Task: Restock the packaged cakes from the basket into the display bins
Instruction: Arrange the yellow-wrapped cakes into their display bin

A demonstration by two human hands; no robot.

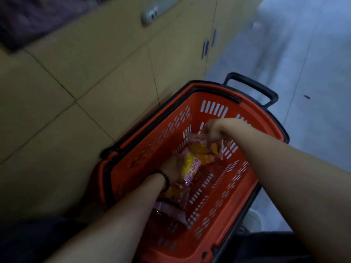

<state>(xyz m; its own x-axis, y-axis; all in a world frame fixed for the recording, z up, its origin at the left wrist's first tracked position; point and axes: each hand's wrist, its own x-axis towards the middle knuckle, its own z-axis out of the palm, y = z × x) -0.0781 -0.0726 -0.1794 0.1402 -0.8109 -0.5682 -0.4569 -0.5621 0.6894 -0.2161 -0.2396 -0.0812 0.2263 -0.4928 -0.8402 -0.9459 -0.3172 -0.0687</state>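
1. Orange slotted plastic basket, black-rimmed, near end hidden by the arms.
2. Clear-wrapped yellow packaged cakes piled on the basket bottom, blurred.
3. Right hand pinches one wrapper's edge.
4. Left hand: fingers hidden under packets, grip unclear.

Orange-red slotted basket, black handle, pink-and-yellow cake packets, black wristband.
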